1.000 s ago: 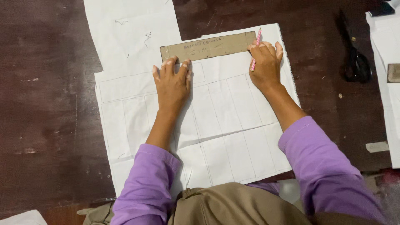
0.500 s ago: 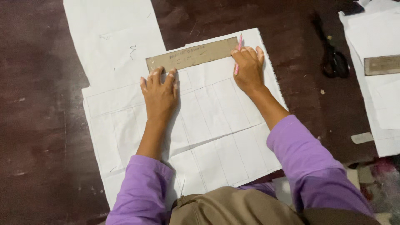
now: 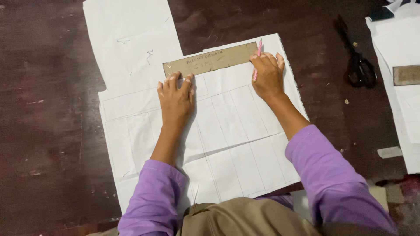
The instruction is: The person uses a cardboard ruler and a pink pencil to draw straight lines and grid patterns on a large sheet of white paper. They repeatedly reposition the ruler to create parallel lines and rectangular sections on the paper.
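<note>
The left hand (image 3: 176, 98) is lying flat with its fingers spread, pressing down on a white cloth (image 3: 227, 131) marked with faint ruled lines, and its fingertips are touching the near edge of a brown cardboard strip (image 3: 210, 59) at the strip's left end. The strip is lying across the top of the cloth, tilting slightly so that its right end is sitting higher, toward one o'clock. The right hand (image 3: 267, 75) is resting at the strip's right end, its fingers curling together and pinching a pink pencil (image 3: 257, 61), which is standing nearly upright along the strip's short right edge with its tip pointing toward twelve o'clock. Both arms are wearing purple sleeves (image 3: 332, 183) and are reaching out from six o'clock over the cloth. A second white cloth (image 3: 131, 39) is lying at eleven o'clock, its lower edge overlapping the marked one. The cloths are resting on a dark brown floor (image 3: 48, 131). Black scissors (image 3: 359, 65) are lying at two o'clock, well apart from the right hand. Further right, at three o'clock, more white cloth (image 3: 404, 118) is lying along the frame's edge with another brown strip (image 3: 407, 75) on top of it. A small white scrap (image 3: 389, 152) is lying just beside that cloth, at four o'clock.
</note>
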